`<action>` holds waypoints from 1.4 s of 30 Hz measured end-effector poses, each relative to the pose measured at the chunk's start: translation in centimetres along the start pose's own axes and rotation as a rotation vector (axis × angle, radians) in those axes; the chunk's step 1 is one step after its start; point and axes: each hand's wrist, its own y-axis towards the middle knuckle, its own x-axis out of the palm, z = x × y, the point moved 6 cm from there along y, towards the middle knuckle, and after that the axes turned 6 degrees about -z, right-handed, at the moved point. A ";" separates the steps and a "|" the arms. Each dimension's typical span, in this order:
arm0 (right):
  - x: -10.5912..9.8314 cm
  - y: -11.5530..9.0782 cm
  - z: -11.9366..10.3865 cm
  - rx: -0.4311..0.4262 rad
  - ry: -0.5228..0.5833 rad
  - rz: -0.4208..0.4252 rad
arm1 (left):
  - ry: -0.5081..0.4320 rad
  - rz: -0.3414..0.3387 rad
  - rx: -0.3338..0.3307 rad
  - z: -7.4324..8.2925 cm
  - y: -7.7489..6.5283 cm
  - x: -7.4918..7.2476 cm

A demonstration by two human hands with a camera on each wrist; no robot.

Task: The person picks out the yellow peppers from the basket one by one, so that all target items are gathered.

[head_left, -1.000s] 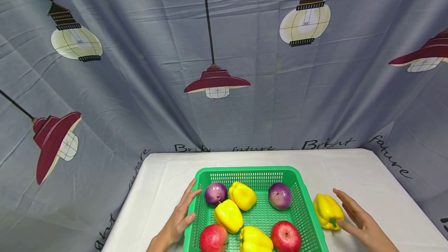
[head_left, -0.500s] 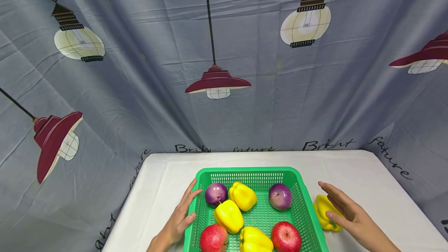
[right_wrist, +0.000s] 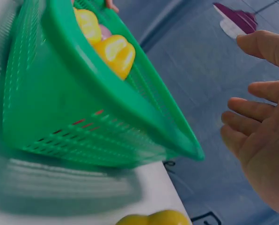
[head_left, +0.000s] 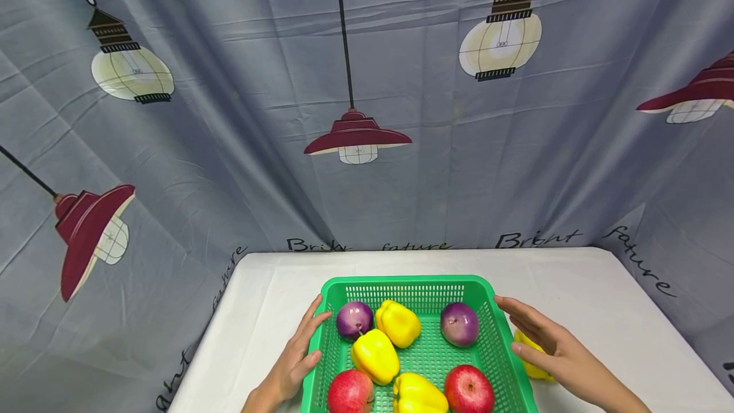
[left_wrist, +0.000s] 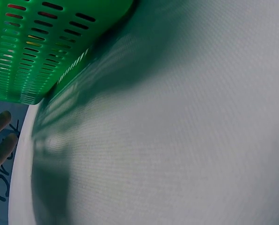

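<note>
A green plastic basket (head_left: 401,280) holds several yellow bell peppers (head_left: 375,357), two round purple fruits (head_left: 459,324) and two red apples (head_left: 469,389). Beside its left wall is my left hand (head_left: 289,362), fingers loosely spread, fingertips right at the rim in the head view. My right hand (head_left: 556,352) is at the other side, palm turned toward the basket and fingers slightly bent, holding nothing. In the right wrist view a gap shows between that hand and the basket wall. Partly hidden under the right hand, another yellow pepper (head_left: 538,372) lies outside the basket.
The basket stands on a table with a white cloth (head_left: 579,279). Behind and around the table hangs a grey-blue curtain (head_left: 436,196) printed with lamps and lettering.
My right hand has moved left, from beside the loose yellow pepper, past it to the basket's right rim. That pepper stays in place. The left hand and the basket have not visibly moved.
</note>
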 end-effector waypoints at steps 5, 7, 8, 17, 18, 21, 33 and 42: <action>0.7 0.8 -0.8 -0.054 -0.101 -0.035 | -0.004 -0.008 -0.004 0.0 0.0 0.0; 1.1 1.1 -1.1 -0.091 -0.181 -0.045 | -0.007 -0.011 -0.007 0.0 -0.1 0.1; 1.3 1.2 -1.1 -0.096 -0.221 -0.042 | -0.008 -0.013 -0.009 0.0 -0.1 0.1; 2.9 3.4 -1.9 -0.170 -0.485 -0.056 | -0.007 0.001 0.003 -0.1 -0.2 0.1; 3.0 3.7 -1.9 -0.173 -0.491 -0.067 | -0.006 0.003 0.006 -0.1 -0.2 0.1; 3.6 4.3 -1.7 -0.174 -0.493 -0.112 | -0.006 0.002 0.008 -0.1 -0.2 0.1; 5.7 6.4 -1.6 -0.081 -0.485 -0.221 | -0.003 0.009 0.011 0.1 -0.1 0.1; 6.8 8.2 -1.9 -0.146 -0.552 -0.299 | -0.003 0.011 -0.002 0.0 0.0 0.1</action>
